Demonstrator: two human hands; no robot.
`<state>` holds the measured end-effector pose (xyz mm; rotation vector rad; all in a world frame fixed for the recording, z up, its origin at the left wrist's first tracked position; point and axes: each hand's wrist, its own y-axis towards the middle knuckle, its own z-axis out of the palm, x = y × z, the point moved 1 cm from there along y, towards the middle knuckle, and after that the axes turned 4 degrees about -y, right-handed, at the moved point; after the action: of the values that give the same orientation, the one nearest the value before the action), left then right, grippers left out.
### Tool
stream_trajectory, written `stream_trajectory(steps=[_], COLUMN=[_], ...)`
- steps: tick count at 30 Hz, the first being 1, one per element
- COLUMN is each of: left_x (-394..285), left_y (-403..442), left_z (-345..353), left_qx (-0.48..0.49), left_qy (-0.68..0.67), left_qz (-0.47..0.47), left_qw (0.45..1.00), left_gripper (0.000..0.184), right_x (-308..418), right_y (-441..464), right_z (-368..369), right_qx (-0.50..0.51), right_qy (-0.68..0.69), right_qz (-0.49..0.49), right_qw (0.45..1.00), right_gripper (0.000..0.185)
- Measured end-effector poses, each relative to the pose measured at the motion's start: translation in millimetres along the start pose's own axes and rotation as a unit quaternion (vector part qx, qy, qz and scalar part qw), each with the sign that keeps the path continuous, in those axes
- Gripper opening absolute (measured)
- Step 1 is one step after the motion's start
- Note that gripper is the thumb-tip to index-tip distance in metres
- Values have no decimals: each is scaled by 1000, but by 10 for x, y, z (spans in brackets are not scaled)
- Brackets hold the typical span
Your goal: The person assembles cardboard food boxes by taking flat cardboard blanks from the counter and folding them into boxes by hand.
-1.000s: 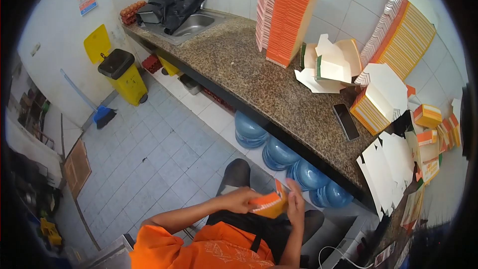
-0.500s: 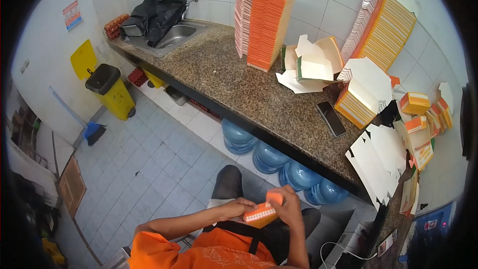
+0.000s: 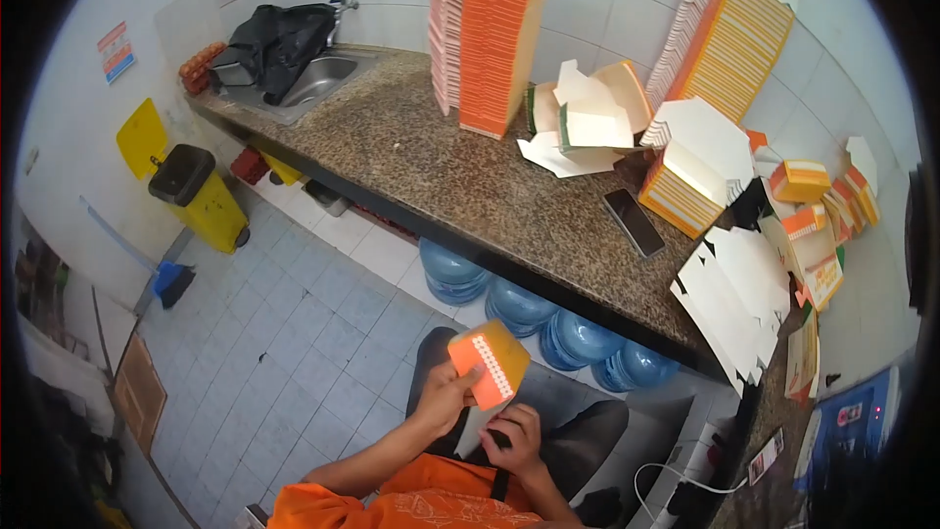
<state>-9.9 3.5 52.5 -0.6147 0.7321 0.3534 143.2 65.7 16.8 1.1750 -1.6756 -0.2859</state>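
A small orange and yellow paperboard carton [image 3: 493, 358], with a row of white marks on its orange side, is tilted up above my lap. My left hand [image 3: 446, 400] is closed on its left edge, thumb over the orange side. Below the carton a pale flap [image 3: 475, 431] hangs down between my hands. My right hand [image 3: 515, 437] has curled fingers at that flap and seems to pinch its edge; the fingertips are partly hidden.
On the granite counter [image 3: 421, 152] stand a tall stack of orange cartons [image 3: 494, 39], a yellow-striped stack [image 3: 729, 39], opened cartons [image 3: 592, 122], a phone [image 3: 634, 222] and flat white board [image 3: 734, 299]. Blue water jugs [image 3: 519, 306] sit underneath. A yellow bin [image 3: 201, 201] is left.
The carton has been raised and turned upright in my left hand. My right hand has moved from the carton's upper right side down to below it. The head view has shifted slightly.
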Motion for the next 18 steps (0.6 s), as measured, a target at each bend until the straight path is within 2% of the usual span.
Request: stream_trajectory(steps=[1, 2, 3, 4, 6, 7, 8, 9, 10, 11, 12, 13, 14, 16, 18], left_x=[120, 311, 459, 517, 527, 390, 294, 212, 137, -99, -13, 158, 188, 228, 336], left_y=[24, 52, 85, 110, 122, 83, 144, 217, 300, 187, 216, 237, 200, 110, 182], left_z=[-17, -73, -109, -89, -56, -15, -51, -95, -73, 126, 133, 115, 206, 294, 155], left_qx=[6, -6, -16, -9, 7, 52, 59, 59, 57, 47, 53, 52, 52, 95, 150], left_qy=[4, 23, 43, 48, 248, 315, 316, 308, 298, 248, 247, 228, 211, 250, 191], left_qz=[-8, 49, 110, 108, 263, 251, 251, 236, 222, 220, 222, 213, 202, 220, 111], left_qw=[1000, 998, 993, 993, 932, 914, 913, 920, 927, 942, 942, 949, 955, 938, 964], left_gripper=[23, 23, 24, 24, 29, 37, 37, 39, 42, 43, 43, 42, 41, 39, 39], right_x=[-94, -139, -218, -248, -269, -253, -236, -222, -210, -189, -178, -166, -188, -313, -321], right_y=[-24, -4, 64, 202, 444, 540, 625, 663, 665, 653, 648, 633, 580, 501, 544], right_z=[99, 139, 138, 103, 19, -17, -62, -106, -142, -162, -164, -108, -93, -66, -99], right_qx=[-5, -7, -22, -29, -13, -19, -24, -27, -28, -7, 13, -44, -49, -96, -103], right_qy=[-52, -105, -102, -107, -99, -103, -50, 4, -1, 10, 20, 0, -3, -31, -13], right_qz=[-39, -77, -64, -61, 2, 3, 28, 51, 49, 14, -21, -15, -12, 76, 81], right_qw=[998, 991, 992, 992, 995, 994, 998, 998, 998, 1000, 999, 999, 999, 992, 991], right_gripper=[28, 29, 37, 37, 40, 40, 39, 38, 38, 35, 31, 22, 22, 20, 25])
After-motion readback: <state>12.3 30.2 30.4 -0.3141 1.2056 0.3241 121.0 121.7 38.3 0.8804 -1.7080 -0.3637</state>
